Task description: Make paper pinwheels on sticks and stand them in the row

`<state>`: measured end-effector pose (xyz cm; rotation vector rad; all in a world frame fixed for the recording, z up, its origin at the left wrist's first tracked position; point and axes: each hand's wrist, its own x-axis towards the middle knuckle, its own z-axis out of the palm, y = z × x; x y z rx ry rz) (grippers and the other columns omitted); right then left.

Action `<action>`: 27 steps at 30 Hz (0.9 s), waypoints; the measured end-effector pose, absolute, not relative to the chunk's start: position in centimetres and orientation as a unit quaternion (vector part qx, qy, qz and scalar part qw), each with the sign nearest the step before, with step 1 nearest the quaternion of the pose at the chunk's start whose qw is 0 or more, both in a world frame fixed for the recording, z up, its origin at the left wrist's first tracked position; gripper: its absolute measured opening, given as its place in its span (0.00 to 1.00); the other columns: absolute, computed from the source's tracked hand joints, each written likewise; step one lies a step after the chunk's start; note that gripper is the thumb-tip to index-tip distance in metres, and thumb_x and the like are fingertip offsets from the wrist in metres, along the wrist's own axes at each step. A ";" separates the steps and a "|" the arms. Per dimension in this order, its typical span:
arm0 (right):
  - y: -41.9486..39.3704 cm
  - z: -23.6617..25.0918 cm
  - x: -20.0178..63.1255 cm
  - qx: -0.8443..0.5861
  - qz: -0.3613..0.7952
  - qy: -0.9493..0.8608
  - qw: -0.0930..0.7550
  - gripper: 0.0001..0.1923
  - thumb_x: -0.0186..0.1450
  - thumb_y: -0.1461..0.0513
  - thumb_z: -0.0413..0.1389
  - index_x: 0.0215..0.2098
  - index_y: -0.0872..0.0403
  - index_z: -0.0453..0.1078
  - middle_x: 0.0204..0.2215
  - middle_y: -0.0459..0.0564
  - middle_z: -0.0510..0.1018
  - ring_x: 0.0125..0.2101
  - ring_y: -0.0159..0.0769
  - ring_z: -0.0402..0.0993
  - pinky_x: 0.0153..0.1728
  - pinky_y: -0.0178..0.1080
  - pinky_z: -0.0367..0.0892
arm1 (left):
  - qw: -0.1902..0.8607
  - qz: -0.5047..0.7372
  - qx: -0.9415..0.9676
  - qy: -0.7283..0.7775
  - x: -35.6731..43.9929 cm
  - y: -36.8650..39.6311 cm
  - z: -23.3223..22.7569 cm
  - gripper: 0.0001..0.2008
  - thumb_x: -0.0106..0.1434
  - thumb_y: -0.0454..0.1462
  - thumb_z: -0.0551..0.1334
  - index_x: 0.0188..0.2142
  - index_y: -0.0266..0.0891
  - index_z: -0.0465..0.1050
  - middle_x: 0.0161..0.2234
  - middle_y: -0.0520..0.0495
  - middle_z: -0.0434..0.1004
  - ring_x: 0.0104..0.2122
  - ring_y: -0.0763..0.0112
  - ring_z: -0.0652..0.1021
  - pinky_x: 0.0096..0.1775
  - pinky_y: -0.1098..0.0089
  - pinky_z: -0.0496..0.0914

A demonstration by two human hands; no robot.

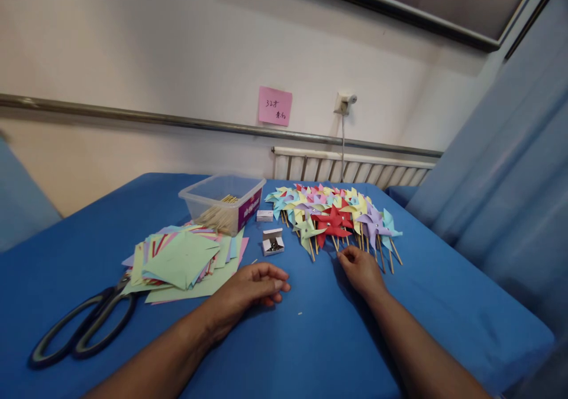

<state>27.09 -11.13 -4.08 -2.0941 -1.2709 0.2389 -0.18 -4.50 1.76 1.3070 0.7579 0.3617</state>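
My right hand (361, 270) pinches the lower end of a wooden stick that carries a red paper pinwheel (333, 224). That pinwheel lies at the front of a pile of pinwheels (317, 200) in several colours. My left hand (252, 286) rests over the table, fingers loosely curved and apart, with nothing in it. Just beyond it stands a small open box (273, 242) with dark metal pins inside. To its left lies a stack of coloured paper squares (181, 257), the top one pale green with cuts at its corners.
A clear plastic tub (213, 195) of wooden sticks stands behind the paper, a small closed box (265, 216) beside it. Large scissors (84, 328) lie at the left, blades tucked under the paper. The blue-covered table (319, 351) meets a wall with a radiator (355, 167).
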 end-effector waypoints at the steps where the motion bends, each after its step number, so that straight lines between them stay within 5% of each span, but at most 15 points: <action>1: -11.1 -4.1 27.0 -0.801 0.093 -0.488 0.335 0.14 0.62 0.54 0.49 0.26 0.52 0.71 0.22 0.46 0.77 0.25 0.35 0.71 0.26 0.34 0.57 | 0.712 0.161 0.592 0.342 -0.2 -4.5 1.8 0.15 0.55 0.42 0.66 0.39 0.36 0.73 0.38 0.44 0.79 0.31 0.72 0.75 0.34 0.70 0.68; 21: -11.2 -4.3 27.4 -0.802 0.055 -0.476 0.357 0.19 0.63 0.52 0.48 0.19 0.52 0.63 0.14 0.42 0.66 0.19 0.33 0.63 0.23 0.34 0.50 | 0.696 0.163 0.603 0.353 -0.1 -4.1 1.5 0.14 0.55 0.41 0.65 0.39 0.36 0.73 0.37 0.44 0.79 0.30 0.73 0.75 0.33 0.71 0.68; 27: -12.1 -3.1 24.6 -0.733 0.037 -0.486 0.474 0.18 0.63 0.52 0.50 0.20 0.53 0.63 0.16 0.41 0.62 0.20 0.30 0.59 0.24 0.33 0.53 | 0.667 0.182 0.622 0.367 0.0 -3.8 1.0 0.13 0.53 0.41 0.66 0.36 0.36 0.72 0.33 0.45 0.79 0.28 0.73 0.75 0.32 0.71 0.68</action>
